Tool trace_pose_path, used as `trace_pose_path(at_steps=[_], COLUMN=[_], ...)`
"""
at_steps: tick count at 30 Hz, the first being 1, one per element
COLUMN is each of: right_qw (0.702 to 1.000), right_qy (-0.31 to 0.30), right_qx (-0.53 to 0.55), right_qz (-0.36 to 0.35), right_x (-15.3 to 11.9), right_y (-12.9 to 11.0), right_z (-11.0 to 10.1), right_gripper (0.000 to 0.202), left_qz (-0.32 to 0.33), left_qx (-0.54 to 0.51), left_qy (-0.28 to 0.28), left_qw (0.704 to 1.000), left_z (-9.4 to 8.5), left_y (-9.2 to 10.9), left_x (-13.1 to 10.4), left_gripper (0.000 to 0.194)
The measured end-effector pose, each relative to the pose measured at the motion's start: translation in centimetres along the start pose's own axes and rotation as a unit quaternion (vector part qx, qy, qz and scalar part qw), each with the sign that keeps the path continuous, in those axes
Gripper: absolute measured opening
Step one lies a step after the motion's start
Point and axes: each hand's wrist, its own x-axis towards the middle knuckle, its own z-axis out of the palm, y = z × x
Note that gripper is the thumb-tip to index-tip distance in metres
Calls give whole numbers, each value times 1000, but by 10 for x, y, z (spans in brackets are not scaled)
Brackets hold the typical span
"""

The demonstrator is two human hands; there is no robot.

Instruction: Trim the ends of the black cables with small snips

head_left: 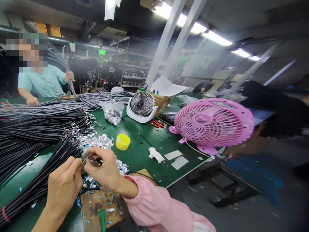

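My left hand (64,185) is closed, its thumb and fingertips pinched at the end of something thin. Right beside it, my right hand (102,166) is also closed, fingers curled near a small greyish piece; what exactly it grips is too small to tell. The fingertips of both hands nearly meet. Behind them lies a pile of small silvery pieces (98,141). Bundles of black cables (43,174) stretch out to the left, their stripped ends near the pile. Below my hands is a worn wooden board (94,206) with blue bits and a green-handled tool (102,219).
A yellow ring-shaped container (123,142), red scissors (158,123), a plastic bag (112,112) and a white fan (142,104) stand on the green table (137,161). A pink fan (212,124) is at the right edge. Across the table, a person (47,82) holds grey cables (70,85).
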Motion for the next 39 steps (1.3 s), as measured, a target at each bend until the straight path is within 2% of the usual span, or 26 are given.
trace_pose_path(at_steps=[3, 5, 7, 10, 12, 17, 21, 24, 28, 30, 34, 39], right_qw=[989, 984, 984, 995, 999, 987, 978, 984, 997, 999, 999, 991], right_qy=[25, 49, 70, 61, 39, 13, 3, -15, -34, -35, -31, -50], right_qx=[69, 82, 64, -4, -34, -56, -95, -98, -42, -11, 18, 69], right_qz=[129, 152, 150, 82, 4, -152, -186, -151, -54, -29, -5, 105], right_x=[11, 17, 20, 19, 16, 7, 4, 3, 3, 3, 2, 3], right_y=[-5, -6, -5, -4, -4, 3, 8, 4, -3, -4, -4, -7], right_z=[-5, -9, -12, -14, -14, -13, -14, -15, -14, -13, -10, -10], right_gripper=[13, 15, 13, 2, 5, 13, 17, 13, 12, 13, 13, 12], left_qz=[52, 69, 56, -10, -59, -126, -137, -128, -104, -82, -25, -7], left_qx=[19, 20, 13, -35, -74, -106, -95, -79, -76, -56, 0, 25], left_qy=[-41, -55, -34, 18, 30, 7, -41, -46, 8, 31, 74, 120], left_qw=[998, 996, 998, 999, 995, 986, 985, 987, 992, 995, 997, 992], left_z=[4, 5, 4, -2, -6, -11, -14, -15, -13, -12, -8, -1], left_y=[-2, -5, -9, -15, -16, -9, -3, -4, -6, -6, 0, 5], left_x=[-4, -4, -4, 0, 1, 2, 2, 1, -4, -7, -12, -17], left_gripper=[20, 24, 23, 19, 23, 31, 40, 42, 27, 22, 18, 15])
